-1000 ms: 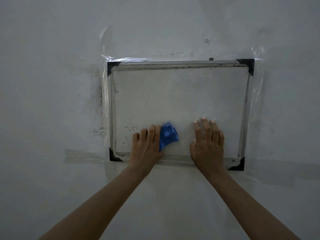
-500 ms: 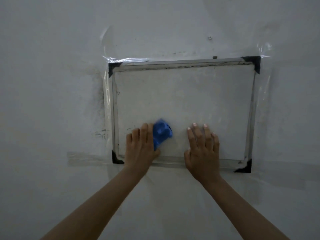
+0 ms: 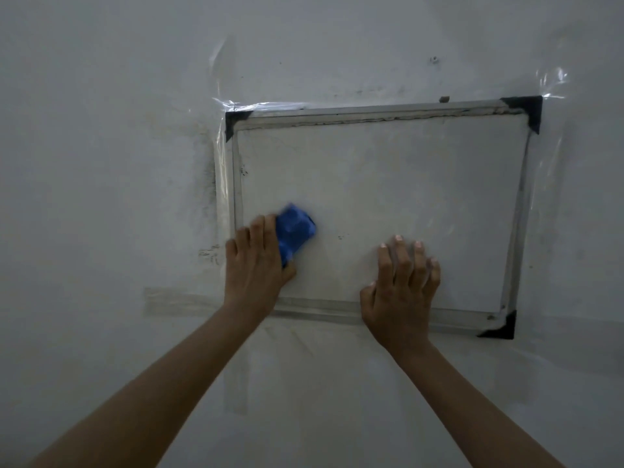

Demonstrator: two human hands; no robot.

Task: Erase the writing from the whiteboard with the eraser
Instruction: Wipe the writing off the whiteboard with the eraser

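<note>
While left hand (image 3: pixel 257 265) grips blue eraser (image 3: pixel 294 233) against whiteboard (image 3: pixel 405 197) lower-left area, right hand (image 3: pixel 401 292) lies flat, fingers straight, on whiteboard bottom edge.

A pale, smudged wall (image 3: pixel 101 130) is filling the picture and carrying a framed whiteboard (image 3: pixel 388 197) at the centre right. Clear plastic tape (image 3: pixel 270 105) is holding the board's edges to the wall, and black corner pieces (image 3: pixel 526 111) are showing at its corners. Dark scuffs (image 3: pixel 209 173) are marking the wall just left of the frame.
</note>
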